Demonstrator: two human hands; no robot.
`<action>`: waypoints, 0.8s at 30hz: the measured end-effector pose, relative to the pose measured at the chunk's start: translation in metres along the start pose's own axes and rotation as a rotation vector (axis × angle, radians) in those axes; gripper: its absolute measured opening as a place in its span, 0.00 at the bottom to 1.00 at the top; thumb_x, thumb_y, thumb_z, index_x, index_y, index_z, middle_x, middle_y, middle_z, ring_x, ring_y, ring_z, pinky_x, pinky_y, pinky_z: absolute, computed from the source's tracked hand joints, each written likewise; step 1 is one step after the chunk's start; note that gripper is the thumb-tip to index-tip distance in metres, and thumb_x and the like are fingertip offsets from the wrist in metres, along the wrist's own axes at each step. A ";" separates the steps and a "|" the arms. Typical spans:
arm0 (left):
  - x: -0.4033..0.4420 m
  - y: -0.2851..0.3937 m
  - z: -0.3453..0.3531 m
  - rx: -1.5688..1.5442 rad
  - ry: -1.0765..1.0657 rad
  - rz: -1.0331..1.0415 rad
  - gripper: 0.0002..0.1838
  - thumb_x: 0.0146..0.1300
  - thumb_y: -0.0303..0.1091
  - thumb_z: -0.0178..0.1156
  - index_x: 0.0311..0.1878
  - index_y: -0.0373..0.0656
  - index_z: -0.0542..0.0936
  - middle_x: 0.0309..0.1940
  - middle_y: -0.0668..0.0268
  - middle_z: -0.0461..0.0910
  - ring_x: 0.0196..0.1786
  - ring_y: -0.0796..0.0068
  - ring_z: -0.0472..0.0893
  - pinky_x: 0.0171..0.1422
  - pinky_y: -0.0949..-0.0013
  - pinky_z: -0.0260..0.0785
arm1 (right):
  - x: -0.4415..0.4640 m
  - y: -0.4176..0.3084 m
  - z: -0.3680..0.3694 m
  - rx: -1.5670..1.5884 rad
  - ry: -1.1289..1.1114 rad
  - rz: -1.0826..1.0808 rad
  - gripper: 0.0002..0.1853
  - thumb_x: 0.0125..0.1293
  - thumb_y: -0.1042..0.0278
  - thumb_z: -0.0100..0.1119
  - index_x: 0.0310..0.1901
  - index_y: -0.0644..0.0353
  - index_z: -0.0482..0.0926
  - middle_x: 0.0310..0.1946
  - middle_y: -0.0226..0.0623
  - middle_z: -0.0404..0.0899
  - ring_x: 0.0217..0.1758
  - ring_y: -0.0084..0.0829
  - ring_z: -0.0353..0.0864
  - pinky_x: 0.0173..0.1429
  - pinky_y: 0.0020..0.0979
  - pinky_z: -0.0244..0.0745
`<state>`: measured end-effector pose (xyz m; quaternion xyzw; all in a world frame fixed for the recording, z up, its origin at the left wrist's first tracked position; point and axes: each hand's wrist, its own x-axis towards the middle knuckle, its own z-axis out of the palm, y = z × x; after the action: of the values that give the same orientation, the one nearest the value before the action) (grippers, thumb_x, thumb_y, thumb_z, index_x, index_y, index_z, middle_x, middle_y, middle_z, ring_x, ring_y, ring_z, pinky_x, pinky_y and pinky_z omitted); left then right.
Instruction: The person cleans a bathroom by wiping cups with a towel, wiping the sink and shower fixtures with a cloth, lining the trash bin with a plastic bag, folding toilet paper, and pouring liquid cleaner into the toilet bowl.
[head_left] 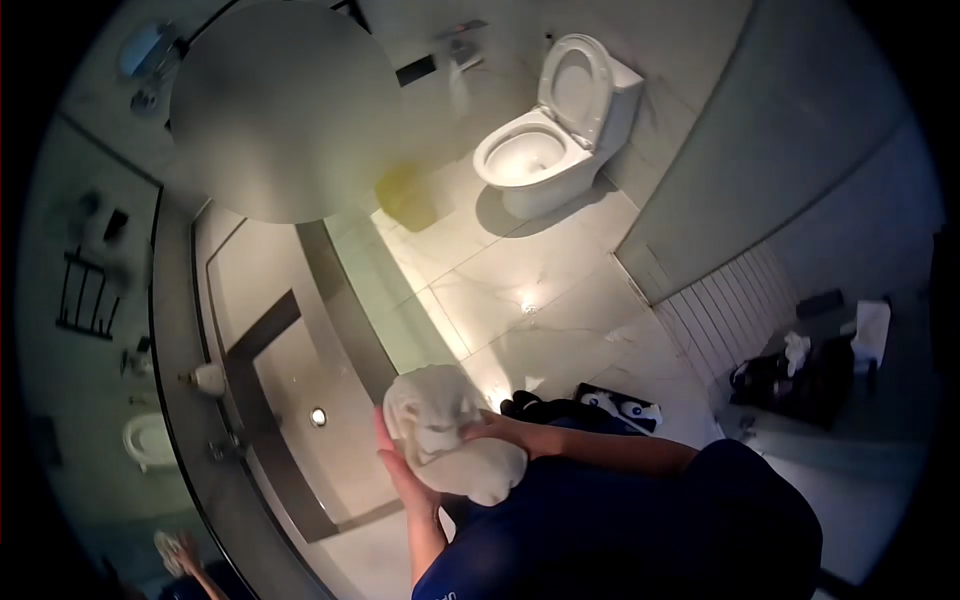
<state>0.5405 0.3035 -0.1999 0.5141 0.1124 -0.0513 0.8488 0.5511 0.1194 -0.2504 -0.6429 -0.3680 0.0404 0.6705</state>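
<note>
A bundled, pale cloth [435, 405] is held between my two hands, beside the front edge of the sink counter. My left hand [402, 470] supports it from the left and below, fingers along its side. On the right, my right hand [492, 428] presses into the folds, its fingertips partly hidden by the cloth. A rounded part of the cloth hangs toward my dark blue top. The sink [318, 440], with a round metal drain, lies just left of the hands.
A white toilet [535, 155] with raised lid stands beyond, near a yellow bin [408, 197]. Glass partition [760, 150] and slatted floor strip are at right, with dark items [800, 385]. A mirror runs along the left; a blurred round patch covers the upper left.
</note>
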 end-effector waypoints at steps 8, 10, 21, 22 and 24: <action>0.029 -0.006 0.030 0.117 -0.563 -0.609 0.53 0.50 0.75 0.46 0.70 0.45 0.51 0.67 0.61 0.57 0.68 0.62 0.59 0.70 0.57 0.53 | -0.017 -0.028 -0.020 0.683 0.527 0.824 0.26 0.61 0.62 0.57 0.60 0.62 0.65 0.52 0.38 0.73 0.54 0.29 0.73 0.57 0.31 0.67; 0.037 -0.011 0.044 0.107 -0.573 -0.599 0.44 0.58 0.60 0.54 0.70 0.46 0.51 0.67 0.63 0.57 0.67 0.66 0.60 0.68 0.60 0.55 | -0.030 -0.022 -0.020 0.536 0.615 0.777 0.26 0.61 0.60 0.57 0.59 0.62 0.66 0.51 0.38 0.74 0.53 0.29 0.73 0.58 0.31 0.67; 0.088 -0.063 0.038 0.533 -0.865 -0.645 0.31 0.62 0.37 0.48 0.67 0.42 0.55 0.58 0.58 0.66 0.57 0.67 0.69 0.60 0.66 0.62 | -0.044 -0.044 -0.009 -0.088 0.865 0.988 0.36 0.53 0.41 0.60 0.54 0.64 0.70 0.47 0.49 0.76 0.52 0.42 0.76 0.56 0.34 0.67; 0.089 -0.061 0.043 0.531 -0.898 -0.623 0.32 0.61 0.35 0.49 0.68 0.42 0.54 0.59 0.57 0.64 0.59 0.66 0.68 0.62 0.64 0.61 | -0.047 -0.045 -0.011 -0.110 0.907 0.981 0.36 0.53 0.41 0.60 0.54 0.65 0.70 0.46 0.50 0.76 0.51 0.42 0.76 0.56 0.34 0.67; 0.086 -0.066 0.057 0.634 -0.871 -0.569 0.27 0.64 0.36 0.50 0.65 0.40 0.59 0.55 0.59 0.70 0.55 0.70 0.71 0.59 0.68 0.64 | -0.053 -0.047 -0.015 -0.149 0.950 0.963 0.36 0.53 0.41 0.60 0.53 0.66 0.70 0.45 0.50 0.76 0.50 0.42 0.76 0.55 0.35 0.68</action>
<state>0.6181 0.2246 -0.2525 0.6232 -0.1327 -0.5126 0.5755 0.5007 0.0709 -0.2305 -0.7275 0.2919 0.0219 0.6206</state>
